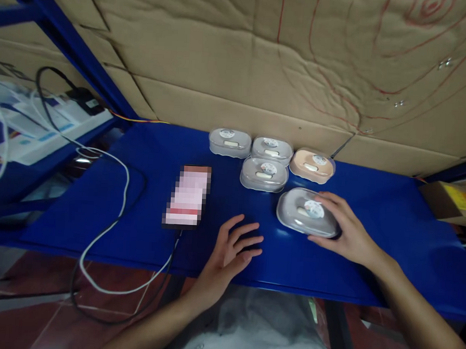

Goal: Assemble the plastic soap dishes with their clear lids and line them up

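My right hand (345,224) grips the right end of a grey oval plastic case (297,211) with a clear lid, a white clasp and a round sticker. My left hand (234,252) is held over the front of the blue table with its fingers spread and nothing in them. Behind the held case sit several similar cases: a grey case (252,176) in front, a grey case (283,152) behind it, another grey case (221,145) at the left, and a peach-coloured case (303,168) at the right.
A phone (187,195) with a blurred-out screen lies on the blue table (148,149), a cable at its lower end. A white cable (125,189) loops over the front edge. Cardboard (208,53) stands behind. At the right is a cardboard box (438,203).
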Tool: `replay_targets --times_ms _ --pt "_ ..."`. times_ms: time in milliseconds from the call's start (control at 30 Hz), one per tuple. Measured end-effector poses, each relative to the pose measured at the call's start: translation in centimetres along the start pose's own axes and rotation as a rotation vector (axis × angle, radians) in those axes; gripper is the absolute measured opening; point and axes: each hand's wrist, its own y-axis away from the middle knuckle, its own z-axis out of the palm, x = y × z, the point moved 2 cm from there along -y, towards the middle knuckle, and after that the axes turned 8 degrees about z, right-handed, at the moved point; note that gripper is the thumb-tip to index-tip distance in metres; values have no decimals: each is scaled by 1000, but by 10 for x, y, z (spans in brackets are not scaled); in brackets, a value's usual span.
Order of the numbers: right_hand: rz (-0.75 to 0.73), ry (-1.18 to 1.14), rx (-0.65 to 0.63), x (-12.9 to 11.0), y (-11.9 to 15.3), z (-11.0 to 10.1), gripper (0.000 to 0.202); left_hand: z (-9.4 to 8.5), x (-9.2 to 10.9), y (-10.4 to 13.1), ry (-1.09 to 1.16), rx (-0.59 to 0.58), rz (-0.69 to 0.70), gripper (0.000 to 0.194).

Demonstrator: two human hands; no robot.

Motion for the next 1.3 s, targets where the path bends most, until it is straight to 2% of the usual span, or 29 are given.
replay_targets --times_ms 233,367,500,600,700,800,867,967,1033,1167,1233,1300 --pt "127 122 101 80 20 -32 86 2 3 0 -83 -27 3 41" --pt "182 189 165 121 22 -51 80 3 6 -1 -143 -49 -3 32" --pt "202 212 171 147 14 -64 73 3 7 -1 -177 -75 -31 30" --pt "208 236 162 153 4 -69 72 2 6 0 -175 -85 -35 28" --pt "218 268 185 143 -8 -69 81 2 6 0 -166 -85 -35 26" --pt "170 263 210 108 -27 -53 83 2 6 0 -173 -90 -25 24" --pt "89 237 191 74 -47 -32 80 2 5 0 -179 -93 -23 25" --pt "-128 214 58 22 -81 8 77 1 5 0 -178 -79 -26 28" --pt "-192 232 8 -1 -104 29 82 1 5 0 -160 -62 -14 30" --pt "-219 215 -32 -15 -128 48 81 1 5 1 -150 -37 25 31" --pt "-200 160 -37 -17 -123 49 74 2 4 3 -180 -37 59 31" --pt "-165 91 -49 -21 -105 47 71 3 3 8 -259 -59 118 35"
